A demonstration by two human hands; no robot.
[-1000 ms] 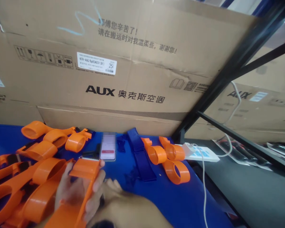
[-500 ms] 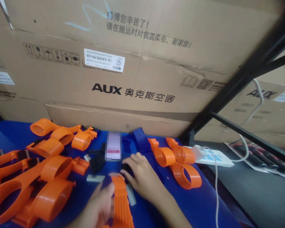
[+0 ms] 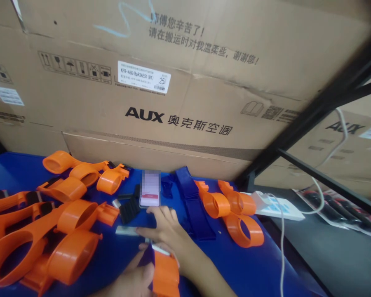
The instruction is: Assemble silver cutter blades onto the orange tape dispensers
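One orange piece (image 3: pixel 167 274), with a pale toothed edge at its top, sits low in the centre, pinched firmly by the left hand (image 3: pixel 136 278); the right hand (image 3: pixel 163 229) is loosely curled just beyond it, a fingertip at the end of a pale strip (image 3: pixel 126 231), and whether it has hold of anything I cannot tell. Three orange loops (image 3: pixel 206 201) lie to the right, four more at the back left, and a nearer left pile (image 3: pixel 76 258) overlaps too much to count. There is one phone (image 3: pixel 150 201) and one white power strip (image 3: pixel 280 208). Compared with half a second ago, the right hand has shifted left toward the strip, and the orange piece shows its toothed edge instead of its ribbed face. Two cartons are in view, one large (image 3: pixel 179 103) behind the blue table (image 3: pixel 244 272), another at right (image 3: pixel 334 144), their contents hidden
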